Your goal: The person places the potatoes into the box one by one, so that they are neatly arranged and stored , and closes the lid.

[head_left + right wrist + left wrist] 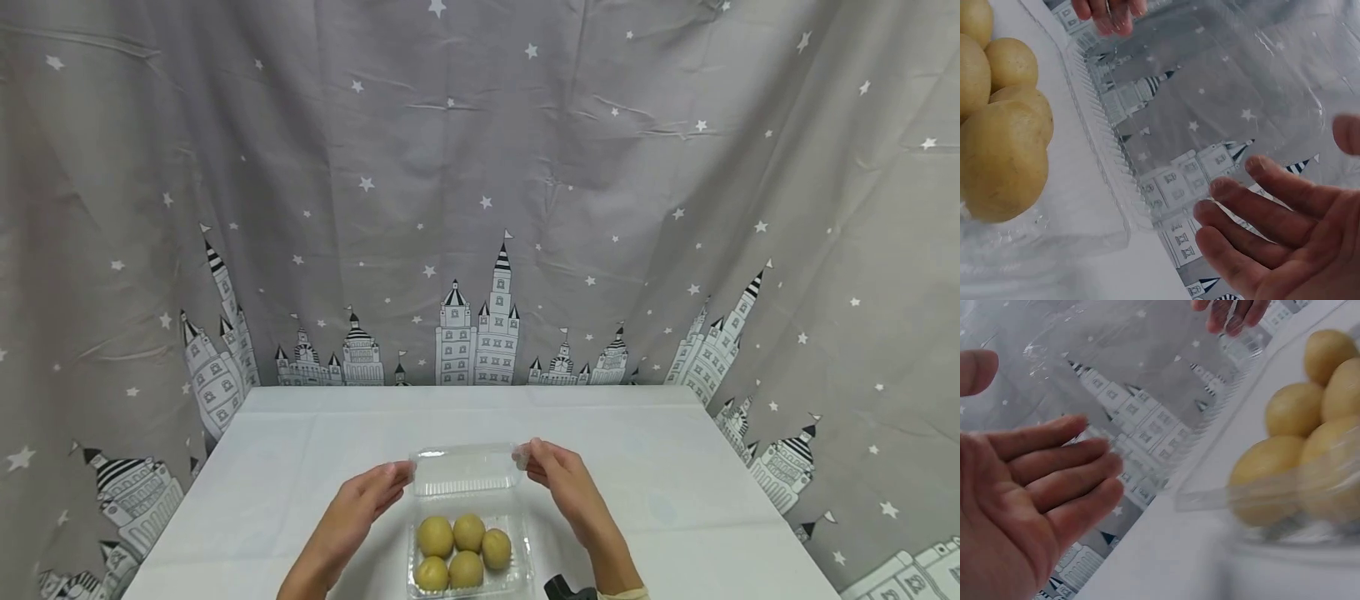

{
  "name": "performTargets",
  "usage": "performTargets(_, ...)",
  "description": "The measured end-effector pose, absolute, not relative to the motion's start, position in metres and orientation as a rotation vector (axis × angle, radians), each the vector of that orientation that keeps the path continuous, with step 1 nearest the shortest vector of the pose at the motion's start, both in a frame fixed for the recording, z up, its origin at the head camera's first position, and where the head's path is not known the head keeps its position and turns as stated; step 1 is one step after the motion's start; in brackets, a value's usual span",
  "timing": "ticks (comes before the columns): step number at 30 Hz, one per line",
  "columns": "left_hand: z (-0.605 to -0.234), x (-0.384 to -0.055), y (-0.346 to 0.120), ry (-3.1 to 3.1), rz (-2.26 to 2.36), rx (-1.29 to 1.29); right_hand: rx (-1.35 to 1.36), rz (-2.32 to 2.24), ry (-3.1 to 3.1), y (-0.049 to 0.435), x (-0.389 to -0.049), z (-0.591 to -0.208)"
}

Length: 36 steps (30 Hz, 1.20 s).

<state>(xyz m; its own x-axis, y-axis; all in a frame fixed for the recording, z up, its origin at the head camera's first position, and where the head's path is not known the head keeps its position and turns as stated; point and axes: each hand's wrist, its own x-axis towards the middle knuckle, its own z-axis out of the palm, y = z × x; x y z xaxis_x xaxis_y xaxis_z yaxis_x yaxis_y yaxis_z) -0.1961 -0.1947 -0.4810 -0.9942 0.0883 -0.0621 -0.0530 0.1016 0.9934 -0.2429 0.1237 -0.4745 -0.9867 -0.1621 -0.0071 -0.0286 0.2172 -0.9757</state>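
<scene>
A clear plastic clamshell box (525,575) stands on the table with its lid (465,467) raised at the far side. Several round yellow potatoes (466,569) lie in its base. At the lid's left edge is my left hand (362,502), its fingers extended and thumb apart in the left wrist view. My right hand (562,479) has its fingertips at the lid's upper right corner. In the right wrist view, the right hand's fingers (1272,212) are nearly straight beside the see-through lid, with the thumb well away from them.
The box is on a white-covered table (637,450). Behind and around the table hangs a grey curtain (480,167) printed with stars and castles. A black device (566,588) shows by the right wrist.
</scene>
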Motion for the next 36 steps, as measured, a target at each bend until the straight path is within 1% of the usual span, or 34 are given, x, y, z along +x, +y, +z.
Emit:
performTargets(5, -0.484, -0.184, -0.185, 2.33, 2.043, -0.04, -0.248, -1.824, 2.366, 0.129, -0.23, -0.471)
performTargets(10, -0.488, -0.173, -0.181, 2.468, 1.919, -0.074, -0.332, -1.737, 2.374, 0.133, -0.216, -0.473)
performTargets(15, -0.496, -0.163, -0.177, 2.552, 1.773, -0.109, -0.407, -1.695, 2.363, 0.137, -0.204, -0.481)
performTargets(23, -0.521, -0.151, -0.176, 2.443, 1.828, -0.099, -0.475, -1.625, 2.426, 0.151, -0.191, -0.502)
performTargets(27, -0.533, -0.15, -0.177, 2.413, 1.803, -0.103, -0.43, -1.624, 2.395, 0.154, -0.187, -0.511)
performTargets(36, -0.546, -0.151, -0.177, 2.342, 1.703, -0.134, -0.361, -1.519, 2.42, 0.159, -0.185, -0.524)
